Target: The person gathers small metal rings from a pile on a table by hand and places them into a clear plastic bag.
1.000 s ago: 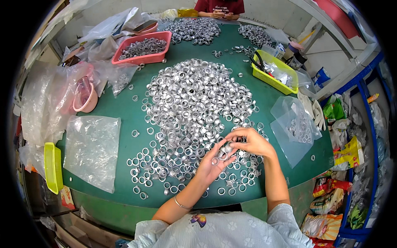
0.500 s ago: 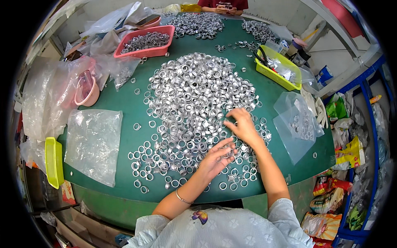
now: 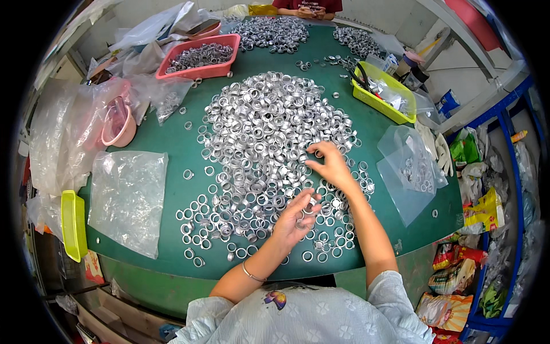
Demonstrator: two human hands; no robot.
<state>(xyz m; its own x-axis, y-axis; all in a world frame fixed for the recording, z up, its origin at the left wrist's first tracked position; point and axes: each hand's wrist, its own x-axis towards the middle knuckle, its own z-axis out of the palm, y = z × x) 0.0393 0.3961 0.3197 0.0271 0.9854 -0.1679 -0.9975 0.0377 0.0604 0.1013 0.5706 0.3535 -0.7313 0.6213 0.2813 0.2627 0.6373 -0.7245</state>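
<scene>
A large heap of silver metal rings (image 3: 269, 114) covers the middle of the green table, with looser rings spread along its near side. My left hand (image 3: 293, 221) is held over the near rings, palm turned up and fingers curled round metal rings; how many lie in it is hard to see. Farther off and to the right, my right hand (image 3: 332, 166) reaches to the right flank of the heap. Its thumb and forefinger are apart, and I see nothing between them.
Left on the table (image 3: 189, 266) are a flat clear plastic bag (image 3: 129, 200), a small pink tub (image 3: 121, 135) and a pink basket of metal parts (image 3: 235, 49). At right stand a yellow-green basket (image 3: 372, 102) and a bag with rings (image 3: 404, 192). Across the table, a person's hands (image 3: 309, 12) show.
My right hand has shifted slightly left and away from me along the heap. My left hand has risen a little, its fingers still curled round rings.
</scene>
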